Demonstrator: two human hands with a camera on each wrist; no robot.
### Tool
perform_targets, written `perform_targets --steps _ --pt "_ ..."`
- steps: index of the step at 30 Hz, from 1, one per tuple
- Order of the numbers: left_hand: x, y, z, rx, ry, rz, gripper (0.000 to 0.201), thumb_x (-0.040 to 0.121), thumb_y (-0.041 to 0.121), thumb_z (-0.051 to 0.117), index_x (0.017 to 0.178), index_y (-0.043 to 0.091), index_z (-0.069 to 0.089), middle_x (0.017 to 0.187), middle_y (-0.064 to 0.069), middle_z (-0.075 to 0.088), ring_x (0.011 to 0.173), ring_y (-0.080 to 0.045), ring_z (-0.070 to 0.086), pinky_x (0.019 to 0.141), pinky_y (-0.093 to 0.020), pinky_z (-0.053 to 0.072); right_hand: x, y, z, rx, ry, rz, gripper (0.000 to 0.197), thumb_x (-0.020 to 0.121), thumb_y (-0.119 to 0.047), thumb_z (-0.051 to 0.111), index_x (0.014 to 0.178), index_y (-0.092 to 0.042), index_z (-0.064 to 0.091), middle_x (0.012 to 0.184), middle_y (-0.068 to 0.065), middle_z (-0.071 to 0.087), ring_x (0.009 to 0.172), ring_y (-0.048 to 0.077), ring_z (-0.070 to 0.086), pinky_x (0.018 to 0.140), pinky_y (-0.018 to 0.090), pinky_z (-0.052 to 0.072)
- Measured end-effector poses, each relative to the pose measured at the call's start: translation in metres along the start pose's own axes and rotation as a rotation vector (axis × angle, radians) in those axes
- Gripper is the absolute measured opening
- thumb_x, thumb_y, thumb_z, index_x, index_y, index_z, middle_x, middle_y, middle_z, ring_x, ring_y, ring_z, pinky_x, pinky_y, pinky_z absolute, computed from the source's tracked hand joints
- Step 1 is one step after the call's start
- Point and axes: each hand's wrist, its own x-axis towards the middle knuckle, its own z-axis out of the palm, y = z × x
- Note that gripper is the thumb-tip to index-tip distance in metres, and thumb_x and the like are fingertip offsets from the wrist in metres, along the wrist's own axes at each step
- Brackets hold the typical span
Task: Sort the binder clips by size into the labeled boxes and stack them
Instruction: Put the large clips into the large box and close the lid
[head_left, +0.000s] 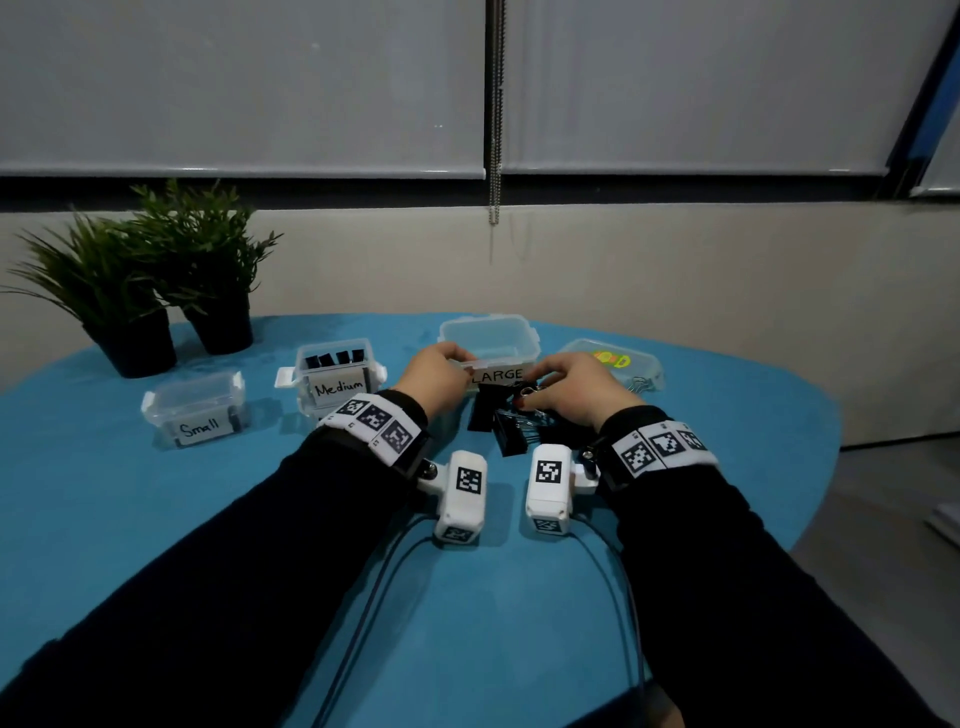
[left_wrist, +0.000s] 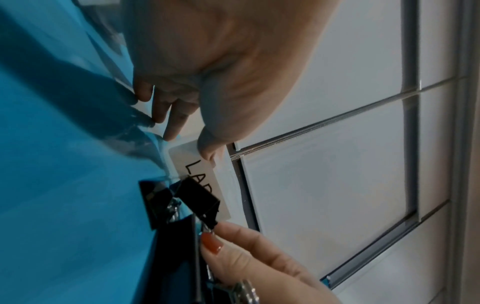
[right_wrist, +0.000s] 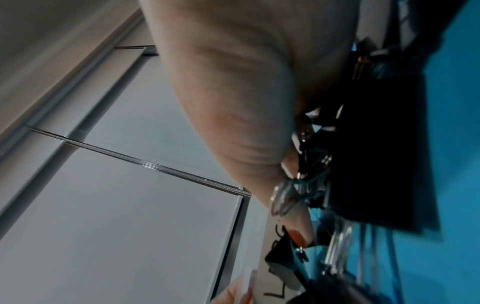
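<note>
Black sleeves (head_left: 218, 571) fill the near edge of the head view, each wrist banded with coded markers and carrying a white camera block (head_left: 462, 496). At the far end of the right one, the right hand (head_left: 563, 395) has thumb and forefinger pinched on the wire handle of a large black binder clip (left_wrist: 200, 198), lifted just in front of the LARGE box (head_left: 491, 345); the left wrist view shows the clip's black body against the box's paper label (left_wrist: 205, 181), with the red-nailed thumb at its silver loop. The left hand (head_left: 439, 376) has its fingers (left_wrist: 171, 123) curled at the left front corner of that box, the thumb pressed on the label's edge and the other fingertips against the clear wall, so it grips the box. Just in front of the LARGE box, under the right palm, lies a heap of other large black clips (head_left: 506, 426) with their wire arms tangled. Left of the LARGE box stands the Medium box (head_left: 337, 376), black clips lined up inside, and farther left the Small box (head_left: 197, 410). Right of the LARGE box a clear lid (head_left: 613, 364) with a bright sticker lies flat, a silver clip at its near edge. Two potted plants (head_left: 156, 270) stand well left of the LARGE box, all on the blue table (head_left: 701, 467).
</note>
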Motion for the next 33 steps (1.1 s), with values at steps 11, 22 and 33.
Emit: perform_targets --steps 11,22,33 --pt "-0.027 -0.004 -0.012 -0.119 -0.019 0.037 0.004 0.101 0.024 0.059 0.100 0.020 0.058 0.074 0.001 0.057 0.051 -0.009 0.042 0.037 -0.016 0.031 -0.001 0.000 0.001 0.001 0.023 0.029 0.027 0.066 -0.012 0.091 0.080 -0.015 0.069 0.090 0.011 0.075 0.073 0.022 0.068 0.074 0.034 0.059" --pt "-0.021 -0.012 -0.012 -0.229 0.081 0.013 0.016 0.101 0.007 0.053 0.100 0.023 0.058 0.099 -0.010 0.063 0.074 -0.023 0.058 0.061 -0.029 0.049 -0.006 -0.005 -0.003 0.150 0.156 0.038 0.029 0.060 -0.001 0.090 0.079 -0.012 0.071 0.082 0.017 0.075 0.060 0.023 0.065 0.070 0.037 0.061" --pt "-0.019 -0.014 -0.013 -0.218 0.057 -0.004 0.013 0.100 0.017 0.060 0.090 0.025 0.059 0.092 -0.001 0.064 0.065 -0.014 0.057 0.050 -0.023 0.049 0.002 -0.003 -0.005 0.651 0.289 0.138 0.046 0.084 -0.001 0.077 0.118 -0.015 0.051 0.101 0.019 0.069 0.062 0.019 0.068 0.059 0.045 0.062"
